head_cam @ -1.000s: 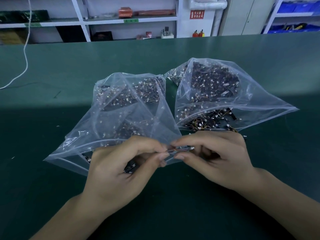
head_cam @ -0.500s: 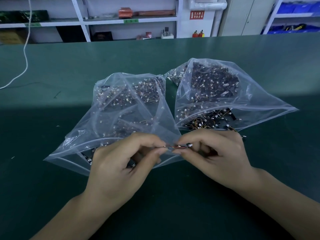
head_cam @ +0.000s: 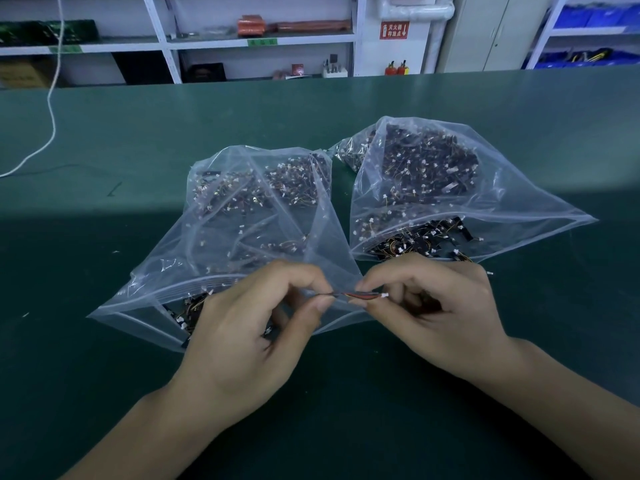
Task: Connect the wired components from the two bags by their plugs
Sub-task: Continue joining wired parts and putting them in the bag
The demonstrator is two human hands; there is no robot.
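Two clear zip bags lie open on the green table, the left bag (head_cam: 242,216) and the right bag (head_cam: 450,188), each full of small dark wired components with white plugs. In front of the left bag's mouth, my left hand (head_cam: 249,327) and my right hand (head_cam: 433,306) both pinch one thin red-and-black wired lead (head_cam: 353,294) stretched between their fingertips. Its white plug (head_cam: 383,295) shows just past my right thumb. The part under my left fingertips is hidden.
Loose components (head_cam: 433,244) spill from the right bag's mouth just behind my right hand. A white cable (head_cam: 48,116) trails across the table's far left. Shelves (head_cam: 256,39) stand beyond the far table edge.
My two hands have drawn slightly apart, so more of the red-and-black lead and its white plug show between the fingertips. The bags have not moved.
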